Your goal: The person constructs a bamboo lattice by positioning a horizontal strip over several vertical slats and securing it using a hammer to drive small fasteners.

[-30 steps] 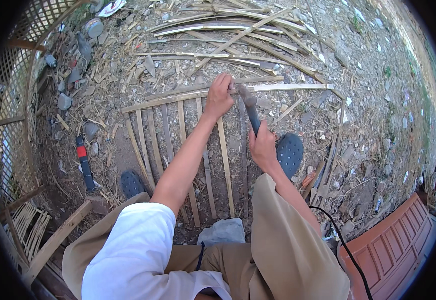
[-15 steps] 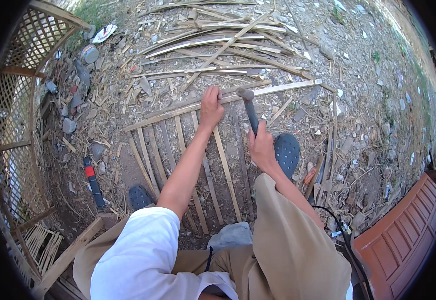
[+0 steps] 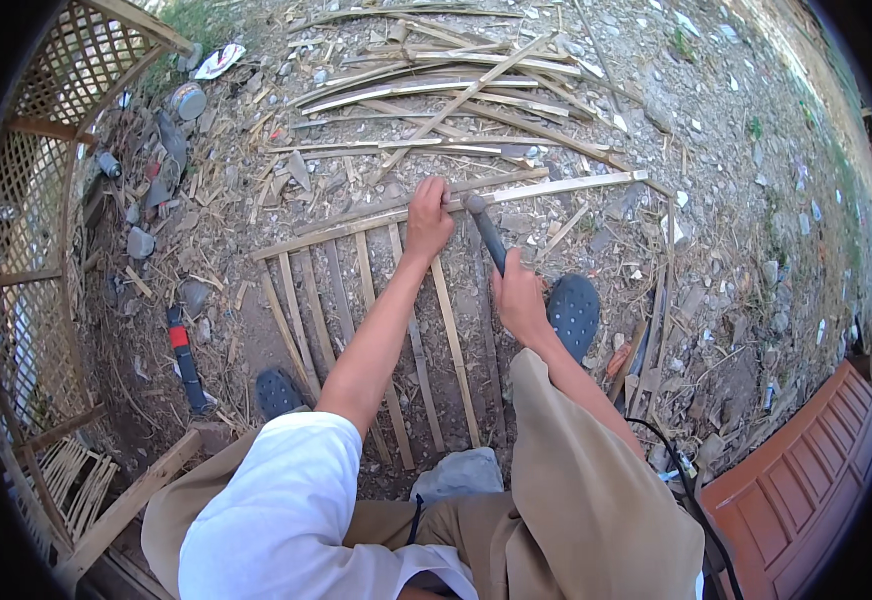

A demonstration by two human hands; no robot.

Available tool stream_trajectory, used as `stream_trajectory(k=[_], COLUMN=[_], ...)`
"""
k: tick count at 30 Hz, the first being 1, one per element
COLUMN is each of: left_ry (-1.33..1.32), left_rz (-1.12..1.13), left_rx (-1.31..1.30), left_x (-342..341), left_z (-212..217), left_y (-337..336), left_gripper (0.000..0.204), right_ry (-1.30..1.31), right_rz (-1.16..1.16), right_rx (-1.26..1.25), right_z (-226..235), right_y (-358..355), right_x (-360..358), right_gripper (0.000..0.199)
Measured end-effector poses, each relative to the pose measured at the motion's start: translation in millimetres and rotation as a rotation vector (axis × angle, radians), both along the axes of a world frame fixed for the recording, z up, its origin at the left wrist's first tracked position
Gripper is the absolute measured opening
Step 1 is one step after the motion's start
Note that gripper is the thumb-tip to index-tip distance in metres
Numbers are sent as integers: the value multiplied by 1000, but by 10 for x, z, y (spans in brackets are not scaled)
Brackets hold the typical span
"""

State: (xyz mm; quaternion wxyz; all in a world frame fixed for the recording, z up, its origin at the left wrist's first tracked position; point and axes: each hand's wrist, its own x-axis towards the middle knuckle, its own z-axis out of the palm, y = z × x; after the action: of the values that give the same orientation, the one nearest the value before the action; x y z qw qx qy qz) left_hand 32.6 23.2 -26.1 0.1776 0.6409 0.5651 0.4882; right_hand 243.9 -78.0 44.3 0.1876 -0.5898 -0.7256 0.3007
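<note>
My right hand (image 3: 519, 302) is closed round the dark handle of a hammer (image 3: 487, 238). The hammer's head is beside the fingers of my left hand (image 3: 430, 218), over a long pale wooden strip (image 3: 566, 186). That left hand is closed in a pinch on the strip, and whatever sits between its fingertips is hidden. Several thin wooden slats (image 3: 453, 345) run from under the strip toward me, side by side on the ground. A second, greyer strip (image 3: 496, 181) lies just beyond the pale one.
Loose wooden strips (image 3: 456, 92) are heaped farther off. A saw-like tool with a red band (image 3: 179, 338) lies at the left, near a lattice panel (image 3: 31, 200). A grey stone (image 3: 459, 474) stands between my legs. At the lower right are a brown panelled board (image 3: 801, 480) and a black cable (image 3: 691, 490).
The hammer's head has come down and slightly left, closer to my left hand. My left hand keeps its place on the strip. The whole view has shifted a little.
</note>
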Motion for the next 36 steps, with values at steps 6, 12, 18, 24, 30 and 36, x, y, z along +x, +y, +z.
stream_trajectory(k=[6,12,18,24,30,36], left_ry=[-17,-1,4,1,-13,29], left_rz=[0,4,7,16,14,26], left_rx=[-24,-14,-6,17,6,2], left_x=[15,49,41,34,63,27], left_z=[-22,2,4,-16,9,-13], left_y=[4,6,14,13,3,-1], left_gripper=[22,22,22,23,23,23], right_ry=[59,121,10,64,98,16], right_rz=[-84,-110,-42,-58,-37,-16], right_rx=[-2,-20,7,-1,21,-23], right_z=[-41,-47,-94,-98,-59,-94], right_y=[-11,-26,65,-13,-17,16], right_x=[20,69,44,47,61,46], right_gripper=[26,26,26,30,40,44])
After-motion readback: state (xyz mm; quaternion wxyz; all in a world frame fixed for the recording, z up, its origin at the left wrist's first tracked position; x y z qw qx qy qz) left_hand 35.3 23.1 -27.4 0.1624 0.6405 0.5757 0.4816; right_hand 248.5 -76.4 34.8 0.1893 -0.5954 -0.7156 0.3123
